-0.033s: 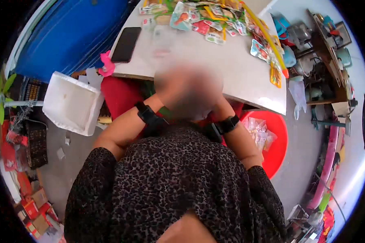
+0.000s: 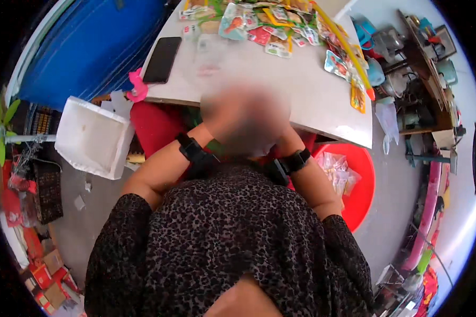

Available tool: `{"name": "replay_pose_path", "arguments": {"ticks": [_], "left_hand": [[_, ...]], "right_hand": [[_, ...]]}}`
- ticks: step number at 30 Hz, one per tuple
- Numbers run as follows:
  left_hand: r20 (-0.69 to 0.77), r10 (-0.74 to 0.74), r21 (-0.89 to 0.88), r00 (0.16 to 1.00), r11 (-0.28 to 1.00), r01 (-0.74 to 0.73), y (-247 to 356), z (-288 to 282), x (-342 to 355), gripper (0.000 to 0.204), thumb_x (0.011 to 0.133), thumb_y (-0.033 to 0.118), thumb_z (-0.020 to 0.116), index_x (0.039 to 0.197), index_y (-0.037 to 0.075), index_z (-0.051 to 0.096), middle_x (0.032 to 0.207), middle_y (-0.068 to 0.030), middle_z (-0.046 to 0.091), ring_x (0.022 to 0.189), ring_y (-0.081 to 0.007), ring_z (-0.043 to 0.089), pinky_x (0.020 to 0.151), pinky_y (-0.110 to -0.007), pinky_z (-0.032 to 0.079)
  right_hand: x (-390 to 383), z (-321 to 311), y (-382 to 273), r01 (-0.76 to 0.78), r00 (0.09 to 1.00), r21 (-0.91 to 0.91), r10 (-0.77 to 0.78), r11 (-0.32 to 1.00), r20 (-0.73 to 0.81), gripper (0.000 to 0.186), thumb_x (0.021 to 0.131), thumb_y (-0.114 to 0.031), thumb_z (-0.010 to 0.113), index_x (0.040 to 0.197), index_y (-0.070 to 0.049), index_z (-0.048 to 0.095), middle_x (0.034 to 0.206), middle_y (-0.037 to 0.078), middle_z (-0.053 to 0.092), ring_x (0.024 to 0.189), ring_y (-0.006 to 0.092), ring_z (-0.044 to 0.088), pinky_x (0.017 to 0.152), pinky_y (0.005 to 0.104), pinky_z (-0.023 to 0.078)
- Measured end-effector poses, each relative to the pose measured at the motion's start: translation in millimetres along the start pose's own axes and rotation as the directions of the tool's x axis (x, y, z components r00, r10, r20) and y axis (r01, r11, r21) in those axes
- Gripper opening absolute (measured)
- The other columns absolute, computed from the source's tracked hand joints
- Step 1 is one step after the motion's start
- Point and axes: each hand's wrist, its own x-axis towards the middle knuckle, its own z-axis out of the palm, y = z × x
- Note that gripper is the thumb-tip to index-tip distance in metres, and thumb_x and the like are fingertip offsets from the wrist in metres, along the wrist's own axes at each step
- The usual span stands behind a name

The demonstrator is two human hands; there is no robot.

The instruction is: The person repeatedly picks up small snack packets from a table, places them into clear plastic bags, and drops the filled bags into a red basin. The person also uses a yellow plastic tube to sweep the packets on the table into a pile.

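My left hand (image 2: 222, 113) and my right hand (image 2: 277, 121) are close together at the near edge of the white table (image 2: 322, 113). A round blur covers both, so their fingers and anything between them are hidden. Each wrist wears a black strap with a dark device. Past my hands, a clear plastic wrapper (image 2: 210, 53) lies flat on the tabletop. A heap of small colourful sealed food packets (image 2: 269, 26) spreads along the far side. Several more packets, among them a yellow one (image 2: 357, 98), lie toward the right edge.
A black phone (image 2: 163, 59) lies at the table's left. Along the right runs a yellow stick (image 2: 341, 39) with an orange tip. On the floor, a red tub (image 2: 362, 195) with clear packets stands right, a white foam box (image 2: 90, 137) left. Cluttered shelves (image 2: 428, 79) line the right wall.
The surroundings sit very slightly further left in the view. My hands stay together at the table edge, with no visible change in them.
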Motion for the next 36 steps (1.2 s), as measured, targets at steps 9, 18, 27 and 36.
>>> {"name": "replay_pose_path", "arguments": {"ticks": [9, 18, 27, 36], "left_hand": [[0.039, -0.177, -0.397, 0.983, 0.900, 0.178, 9, 4, 27, 0.010, 0.073, 0.011, 0.052, 0.071, 0.002, 0.047, 0.060, -0.0029, 0.047, 0.056, -0.0106, 0.044, 0.052, -0.026, 0.038], [-0.041, 0.212, 0.135, 0.976, 0.970, -0.205, 9, 20, 26, 0.013, 0.072, 0.014, 0.051, 0.080, 0.004, 0.048, 0.064, -0.0114, 0.051, 0.059, -0.0250, 0.050, 0.054, -0.034, 0.039], [-0.027, 0.342, 0.225, 0.939, 0.918, -0.327, 21, 20, 27, 0.018, 0.069, 0.011, 0.048, 0.086, 0.005, 0.048, 0.068, -0.0116, 0.051, 0.061, -0.0294, 0.050, 0.055, -0.038, 0.039], [0.007, 0.183, 0.267, 0.983, 0.947, -0.178, 7, 23, 29, 0.022, 0.068, 0.011, 0.047, 0.089, 0.005, 0.048, 0.068, -0.0135, 0.051, 0.062, -0.0313, 0.050, 0.057, -0.040, 0.039]], "right_hand": [[16, -6, 36, -0.558, 0.757, 0.305, 0.624, 0.772, -0.195, 0.020, 0.073, -0.020, 0.047, 0.070, 0.000, 0.052, 0.072, 0.016, 0.053, 0.067, 0.0304, 0.051, 0.062, 0.0361, 0.040], [33, -79, 73, -0.517, 0.856, 0.038, 0.516, 0.855, 0.024, 0.027, 0.073, -0.023, 0.049, 0.088, -0.002, 0.052, 0.089, 0.017, 0.053, 0.085, 0.0314, 0.050, 0.073, 0.0382, 0.039], [46, -158, 176, -0.716, 0.697, -0.439, 0.573, 0.542, -0.430, 0.052, 0.061, -0.042, 0.061, 0.101, -0.012, 0.047, 0.110, 0.014, 0.042, 0.103, 0.0259, 0.040, 0.081, 0.0429, 0.035], [65, -139, 169, -0.572, 0.722, -0.745, 0.641, 0.342, -0.260, 0.032, 0.073, -0.023, 0.043, 0.097, -0.004, 0.051, 0.100, 0.016, 0.050, 0.100, 0.0317, 0.041, 0.084, 0.0429, 0.032]]}}
